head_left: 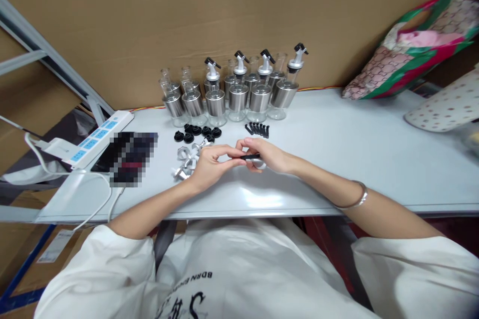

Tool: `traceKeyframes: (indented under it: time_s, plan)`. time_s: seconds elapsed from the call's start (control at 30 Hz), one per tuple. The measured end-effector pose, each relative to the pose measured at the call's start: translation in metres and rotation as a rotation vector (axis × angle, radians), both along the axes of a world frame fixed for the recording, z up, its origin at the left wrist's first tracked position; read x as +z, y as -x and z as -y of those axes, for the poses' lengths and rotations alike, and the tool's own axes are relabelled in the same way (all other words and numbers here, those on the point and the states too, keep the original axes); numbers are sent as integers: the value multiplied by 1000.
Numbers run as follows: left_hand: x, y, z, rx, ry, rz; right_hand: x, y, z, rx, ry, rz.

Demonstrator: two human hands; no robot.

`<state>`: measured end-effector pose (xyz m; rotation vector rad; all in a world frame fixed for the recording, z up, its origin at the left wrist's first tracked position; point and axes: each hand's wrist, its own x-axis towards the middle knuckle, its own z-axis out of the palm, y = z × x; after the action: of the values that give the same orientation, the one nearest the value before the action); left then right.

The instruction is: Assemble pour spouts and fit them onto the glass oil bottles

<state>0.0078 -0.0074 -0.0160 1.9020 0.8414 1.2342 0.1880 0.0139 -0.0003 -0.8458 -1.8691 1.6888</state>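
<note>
Two hands meet over the middle of the tabletop (355, 149), a little nearer the front edge than the back.

- Open room: the right half of the tabletop lies bare up to a patterned bag (407, 45) at the back right corner; a bare strip runs along the front edge.
- Back edge: a row of glass bottles (228, 94) with steel sleeves stands against a cardboard wall (224, 10). Before them lie black caps (196, 132) and spare pins (258, 129).
- Left end: a power strip (99, 137) and a phone (129, 157); silver collars (185, 159) lie just beside the left hand.
- Left hand (211, 162): fingers curled, tips pressed together on the end of a black pin (249, 156).
- Right hand (267, 155): thumb and fingers pinch the same pin, with a silver cap (261, 164) under the fingers; a bracelet (355, 199) is on the wrist.
- Both forearms reach in over the front edge.
</note>
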Motion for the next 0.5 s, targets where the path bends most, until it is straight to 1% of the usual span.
traceKeyframes:
  time_s: [0.13,0.27,0.5]
  plan:
    - [-1,-1,1,-32,-57,17,6,0,6,-15,-21,-69]
    - [1,-3,4,-36,-107,52,9,-3,10,44,-41,-139]
    - [-3,-5,5,-34,-86,14,8,-5,8,98,-18,-167]
